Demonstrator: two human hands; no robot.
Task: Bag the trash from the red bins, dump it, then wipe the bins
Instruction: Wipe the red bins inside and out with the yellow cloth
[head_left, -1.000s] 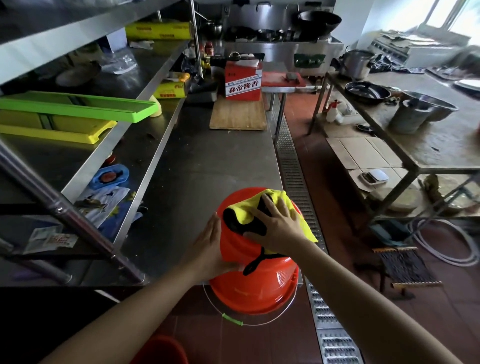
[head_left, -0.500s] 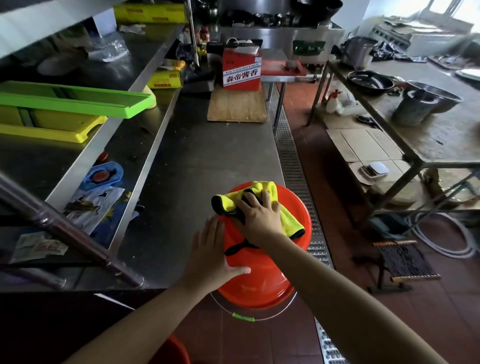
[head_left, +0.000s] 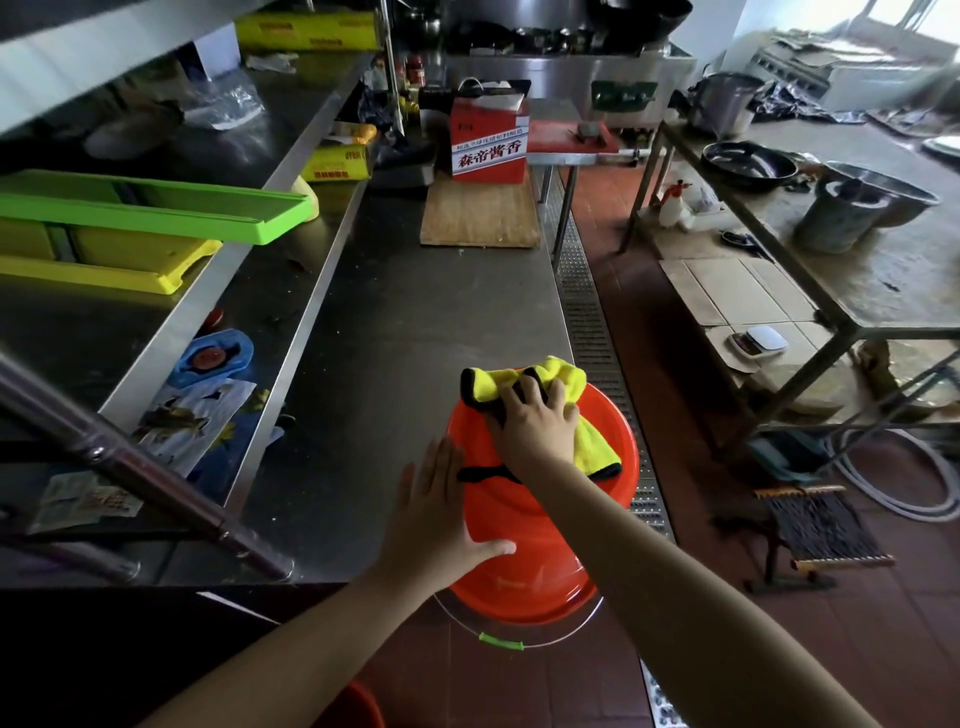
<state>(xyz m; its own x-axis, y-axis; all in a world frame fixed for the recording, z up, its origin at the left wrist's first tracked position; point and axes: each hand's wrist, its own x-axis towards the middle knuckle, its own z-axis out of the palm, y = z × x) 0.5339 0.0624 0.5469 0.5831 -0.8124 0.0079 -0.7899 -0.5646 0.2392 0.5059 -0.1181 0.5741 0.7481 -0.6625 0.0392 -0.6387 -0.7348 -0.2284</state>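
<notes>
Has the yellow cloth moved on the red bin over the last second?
Yes. The right hand has pushed the yellow cloth away from the person, up to the far rim of the overturned red bin; the left hand steadies the bin's side.

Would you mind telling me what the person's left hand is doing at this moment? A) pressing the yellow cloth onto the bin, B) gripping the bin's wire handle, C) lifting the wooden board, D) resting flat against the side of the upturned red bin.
D: the left hand lies open-fingered against the side of the upturned red bin, steadying it, while the right hand presses the yellow cloth on top.
</notes>
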